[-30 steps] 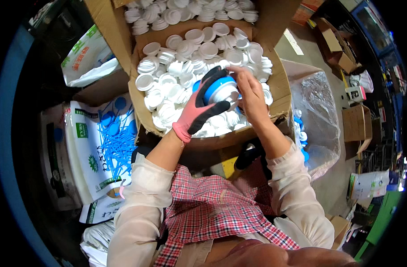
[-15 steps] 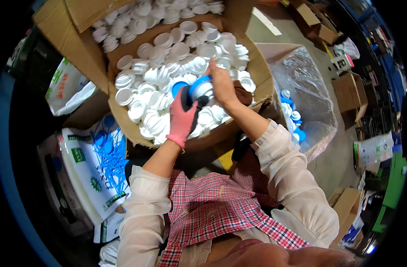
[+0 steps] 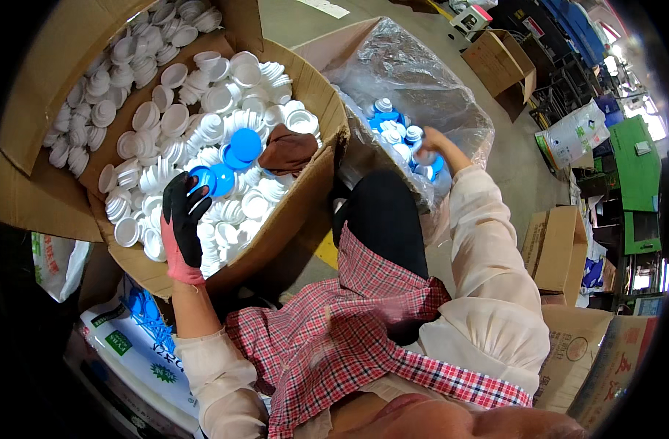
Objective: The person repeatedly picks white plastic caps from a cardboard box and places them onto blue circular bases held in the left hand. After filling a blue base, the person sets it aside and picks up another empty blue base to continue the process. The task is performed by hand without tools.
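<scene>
L hand, in pink/black glove: over the carton, fingers spread and a bit bent, thumb apart, not closed on anything AFAICT. Fingertips right at the edge of the nearest blue caps; contact vs. just above, can't tell.

R hand, bare: over in the lined box, right at the blue-and-white pcs. Motion blur there, so can't tell if it's grasping a pc or has let go.

Locations: blue caps lie on top of the white caps in the carton, approx mid-heap, some overlapping. Blue-and-white pcs sit piled in the plastic liner, to the right of the carton. Brown cloth lies on the white caps by the carton's right edge. Blue sticks on a white sack, lower left.

Handling (my read): all look like thin molded plastic, so prob. v. light, fairly stiff, not fragile. Blue faces look smooth, may slip, esp. flat side; take by rim, thumb opp. fingers. White caps have stepped ridges, better grip there. Nested ones may stick together, so pinch a single rim. Blue-and-white pcs: prob. best held round the white ridged part.
</scene>
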Demonstrator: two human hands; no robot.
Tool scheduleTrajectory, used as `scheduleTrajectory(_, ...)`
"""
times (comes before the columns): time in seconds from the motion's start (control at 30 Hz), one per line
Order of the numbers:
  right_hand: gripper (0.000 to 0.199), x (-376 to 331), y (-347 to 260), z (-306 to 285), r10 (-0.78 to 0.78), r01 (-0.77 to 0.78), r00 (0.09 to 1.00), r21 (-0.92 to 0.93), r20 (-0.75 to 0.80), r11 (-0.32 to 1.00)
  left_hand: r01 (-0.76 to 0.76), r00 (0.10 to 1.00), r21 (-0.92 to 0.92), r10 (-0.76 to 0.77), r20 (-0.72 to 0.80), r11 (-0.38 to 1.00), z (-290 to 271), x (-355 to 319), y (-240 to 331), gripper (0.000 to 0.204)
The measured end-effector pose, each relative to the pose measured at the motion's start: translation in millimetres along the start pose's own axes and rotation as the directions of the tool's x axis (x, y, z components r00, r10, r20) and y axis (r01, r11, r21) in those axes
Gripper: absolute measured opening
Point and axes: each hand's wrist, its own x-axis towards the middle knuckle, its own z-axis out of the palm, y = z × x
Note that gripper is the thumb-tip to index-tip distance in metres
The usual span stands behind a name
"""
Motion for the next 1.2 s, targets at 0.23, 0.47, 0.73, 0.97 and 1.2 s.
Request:
scheduleTrajectory(0.23,0.051,-22,13,57,0.167,-0.185,0.941,-0.035,-0.295,0.982,0.020,0.999,-0.042,-0.022,-0.040,0.999,-16,0,-7,0.040)
scheduleTrajectory(0.47,0.031,-70,-255,-28,-0.665,0.785,0.501,-0.031,-0.554,0.618,-0.047,0.993,-0.089,0.036,-0.116,0.995,-23,0,7,0.035)
scheduleTrajectory(0.73,0.067,-25,-431,52,-0.464,0.459,0.870,-0.069,-0.168,0.886,-0.060,0.987,-0.157,0.035,-0.155,0.986,-36,4,4,0.039)
scheduleTrajectory(0.97,0.024,-98,-472,20,-0.697,0.643,0.698,0.569,-0.162,0.512,0.057,0.952,-0.580,-0.220,-0.214,0.813,-60,-2,-5,0.066)
scheduleTrajectory(1.2,0.036,-81,-487,-20,-0.708,0.752,0.643,0.413,-0.291,0.514,0.047,0.997,-0.903,0.035,0.069,0.428,-73,2,9,0.079)
